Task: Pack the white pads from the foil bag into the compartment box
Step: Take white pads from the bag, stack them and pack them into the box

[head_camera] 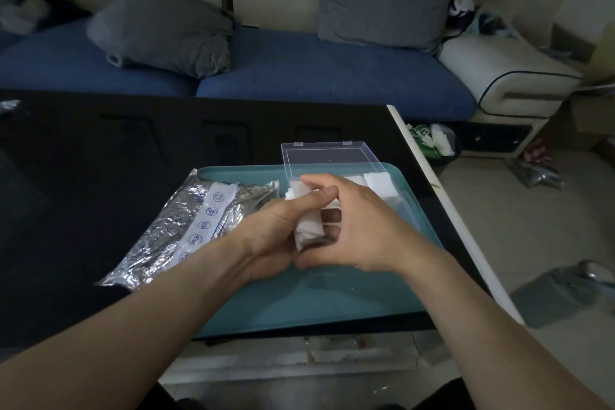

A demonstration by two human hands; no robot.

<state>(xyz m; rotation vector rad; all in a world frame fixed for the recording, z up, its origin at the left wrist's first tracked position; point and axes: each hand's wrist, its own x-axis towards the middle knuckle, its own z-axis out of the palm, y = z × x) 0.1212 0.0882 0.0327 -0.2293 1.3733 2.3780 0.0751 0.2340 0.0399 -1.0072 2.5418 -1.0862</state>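
A stack of white pads [307,230] sits between both my hands above the teal tray [319,296]. My left hand [279,236] grips the stack, thumb across its top. My right hand [359,226] curls round the stack from the right side, fingers against the pads. The crumpled foil bag [176,233] with a white label strip lies on the tray's left part. Behind my hands stands the clear compartment box [392,190], its lid [324,156] open toward the back. More white pads [377,180] lie in its right compartments. My hands hide the box's left part.
The tray rests on a black table [100,160] whose right edge [432,183] runs close by. A blue sofa [299,73] with grey cushions stands beyond the table. A bin [436,143] and litter lie on the floor at the right.
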